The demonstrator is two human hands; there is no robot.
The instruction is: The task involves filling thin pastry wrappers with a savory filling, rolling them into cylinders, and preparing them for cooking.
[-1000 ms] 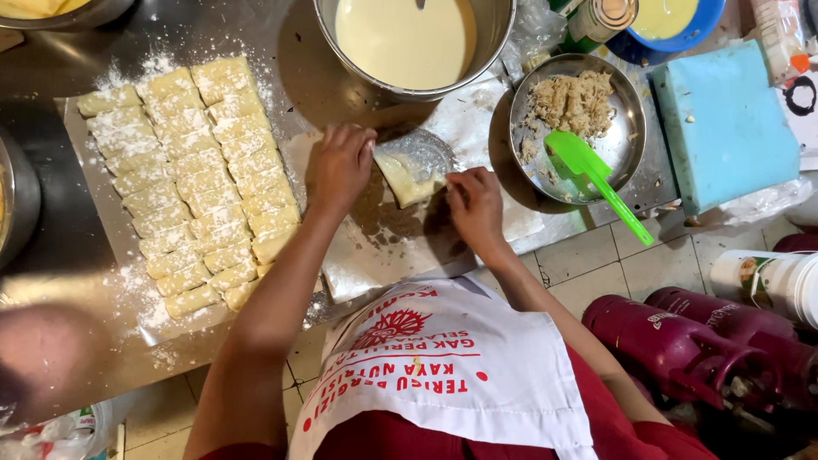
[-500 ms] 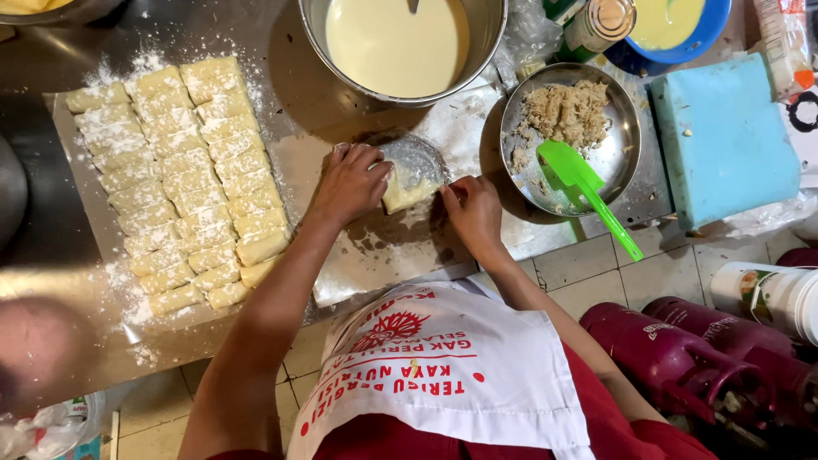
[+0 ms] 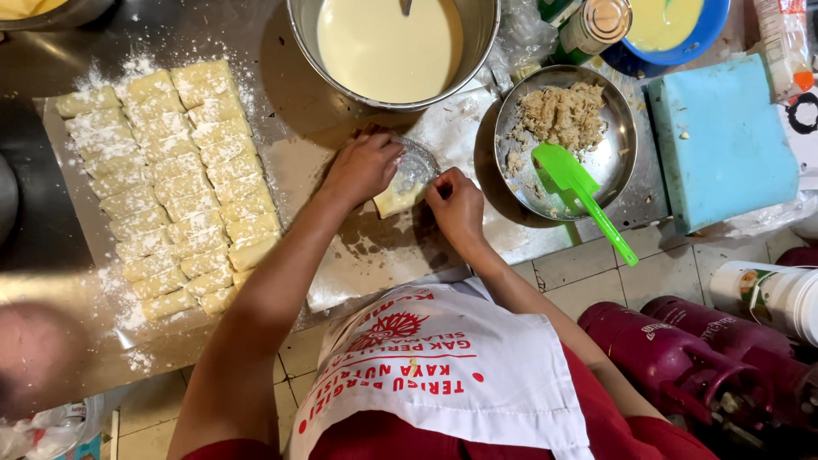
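Note:
My left hand (image 3: 362, 168) and my right hand (image 3: 457, 207) meet over a pale, thin sheet of dough (image 3: 400, 198) on the metal counter (image 3: 290, 136). Both hands pinch and fold it, with the left pressing its far edge and the right gripping its near right corner. A clear plastic sheet (image 3: 417, 166) lies partly under the fingers. To the left, several folded, flour-dusted pieces (image 3: 170, 179) lie in neat rows.
A large steel bowl of cream batter (image 3: 388, 47) stands just beyond my hands. At the right, a steel dish of crumbly filling (image 3: 562, 115) holds a green spatula (image 3: 588, 196). A blue block (image 3: 720, 140), a can (image 3: 601, 21) and magenta gas cylinders (image 3: 682, 358) are farther right.
My hands have closed in on the dough sheet and folded it smaller. The view has shifted slightly.

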